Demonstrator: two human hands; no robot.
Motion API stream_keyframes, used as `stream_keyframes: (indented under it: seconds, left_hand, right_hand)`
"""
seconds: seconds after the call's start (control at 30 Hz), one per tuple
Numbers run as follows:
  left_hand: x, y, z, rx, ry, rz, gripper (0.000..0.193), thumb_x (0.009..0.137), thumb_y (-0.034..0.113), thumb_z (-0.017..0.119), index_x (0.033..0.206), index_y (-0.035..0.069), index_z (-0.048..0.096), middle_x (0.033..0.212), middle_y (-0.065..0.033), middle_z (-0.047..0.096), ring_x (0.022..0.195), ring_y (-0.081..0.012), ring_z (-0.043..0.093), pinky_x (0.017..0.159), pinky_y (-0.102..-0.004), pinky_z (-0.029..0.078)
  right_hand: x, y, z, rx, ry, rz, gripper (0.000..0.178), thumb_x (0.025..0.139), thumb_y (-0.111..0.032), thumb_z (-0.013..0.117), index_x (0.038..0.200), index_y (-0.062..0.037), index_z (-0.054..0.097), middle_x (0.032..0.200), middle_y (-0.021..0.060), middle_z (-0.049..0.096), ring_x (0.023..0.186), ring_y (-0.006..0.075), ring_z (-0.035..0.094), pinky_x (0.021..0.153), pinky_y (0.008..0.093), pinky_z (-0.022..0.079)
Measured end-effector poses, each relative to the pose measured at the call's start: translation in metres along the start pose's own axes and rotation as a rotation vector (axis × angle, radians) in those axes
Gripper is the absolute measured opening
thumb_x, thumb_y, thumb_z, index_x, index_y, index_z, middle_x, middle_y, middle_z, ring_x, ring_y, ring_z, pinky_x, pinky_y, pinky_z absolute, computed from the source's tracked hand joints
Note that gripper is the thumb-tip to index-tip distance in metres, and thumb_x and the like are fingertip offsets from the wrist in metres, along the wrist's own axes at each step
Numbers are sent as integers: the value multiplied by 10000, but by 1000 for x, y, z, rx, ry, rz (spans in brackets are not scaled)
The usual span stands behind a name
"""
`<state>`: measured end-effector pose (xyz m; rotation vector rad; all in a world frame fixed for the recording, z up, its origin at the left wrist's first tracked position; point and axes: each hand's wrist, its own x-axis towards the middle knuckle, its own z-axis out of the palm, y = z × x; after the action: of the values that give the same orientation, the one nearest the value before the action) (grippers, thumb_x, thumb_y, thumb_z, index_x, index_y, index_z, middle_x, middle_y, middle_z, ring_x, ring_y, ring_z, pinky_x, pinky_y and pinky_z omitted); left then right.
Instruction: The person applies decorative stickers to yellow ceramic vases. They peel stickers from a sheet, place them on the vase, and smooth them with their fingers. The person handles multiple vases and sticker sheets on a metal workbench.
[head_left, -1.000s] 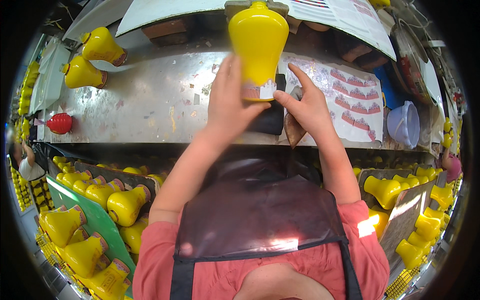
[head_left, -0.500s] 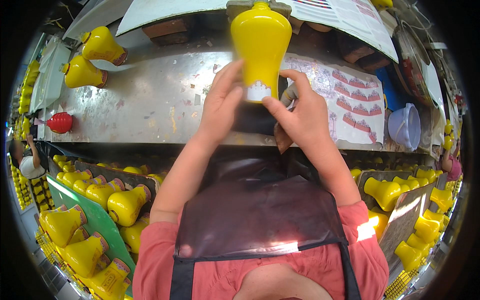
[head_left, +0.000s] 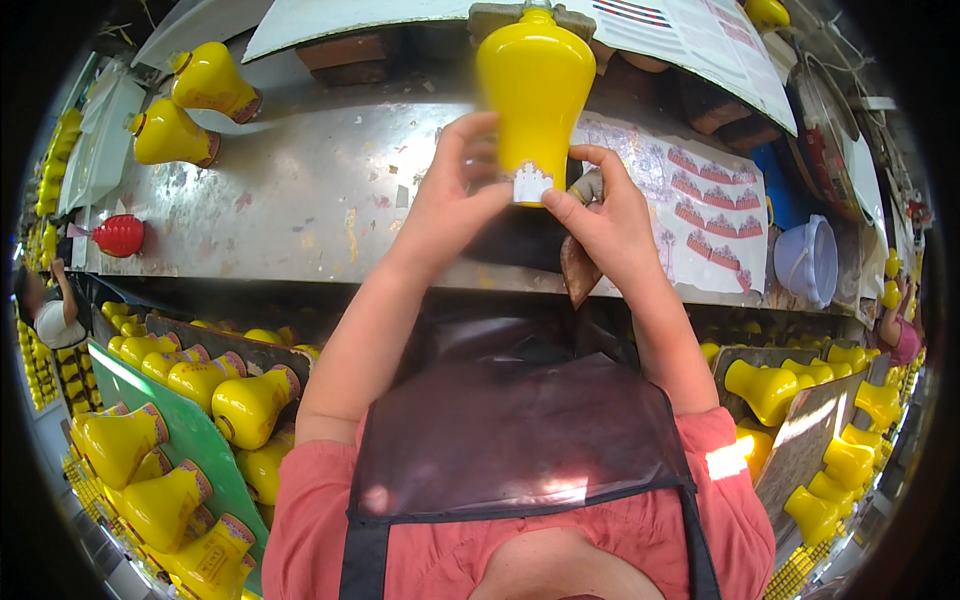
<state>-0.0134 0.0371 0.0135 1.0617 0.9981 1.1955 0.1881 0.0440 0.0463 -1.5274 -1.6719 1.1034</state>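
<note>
A glossy yellow vase (head_left: 535, 85) lies with its neck pointing away from me and its narrow foot toward me. Around the foot, a white scalloped decal (head_left: 531, 184) sits on the yellow surface. My left hand (head_left: 455, 190) is at the foot's left side, its thumb on the decal's edge and its fingers bent beside the vase, slightly blurred. On the other side, my right hand (head_left: 610, 215) grips the foot, thumb against the decal's right edge and fingers partly hidden behind. A greyish wrap (head_left: 586, 187) shows on a right finger. Below that hand hangs a brown pointed piece (head_left: 578, 270).
Printed decal sheets (head_left: 715, 210) lie on the metal table (head_left: 300, 200), right of the vase. A lilac bucket (head_left: 806, 260) stands farther right. Two yellow vases (head_left: 210, 82) and a red squeeze bottle (head_left: 120, 235) are at left. Boards of yellow vases (head_left: 255, 405) flank me.
My left thumb has moved right onto the decal's edge, and the left fingers have shifted along the vase. The decal appears turned slightly on the foot. My right hand keeps its grip.
</note>
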Motion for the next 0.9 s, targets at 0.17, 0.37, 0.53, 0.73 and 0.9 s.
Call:
stream_keyframes:
  seconds: [0.17,0.37,0.53,0.73,0.9]
  left_hand:
    - [5,1,9,173,70,57,815,806,104,781,1501,87,355,1414,-109,492,1190,-198,513,1040,-362,445]
    - [3,-9,27,494,202,197,940,742,245,899,1483,11,370,1434,-206,504,1304,-329,559,1088,-452,470]
    - [-2,-15,18,597,120,264,986,800,232,868,1571,50,280,1476,-172,458,1281,-279,516,1109,-411,433]
    - [-2,-17,6,189,15,157,792,949,132,687,1616,81,262,1497,-135,421,1258,-226,497,1113,-389,420]
    - [-3,-13,15,184,47,181,792,943,163,706,1603,71,277,1473,-132,439,1250,-219,502,1116,-387,405]
  right_hand:
    - [-5,-2,-4,-14,-39,67,508,916,-319,778,1293,-25,608,852,4,620,713,55,532,634,228,437]
    - [-6,0,1,93,-12,18,260,981,-279,706,1021,-32,637,765,-22,605,674,63,515,624,247,433]
    - [1,1,-7,219,-123,133,244,978,-274,710,970,-35,658,782,-2,656,611,50,563,574,220,439]
    - [-2,-4,-13,572,-159,186,188,972,-183,730,1074,-36,673,781,-36,652,548,7,520,494,174,353]
    - [-4,-7,-9,396,-116,156,158,952,-120,737,1058,-48,644,750,-39,629,534,10,505,478,179,330]
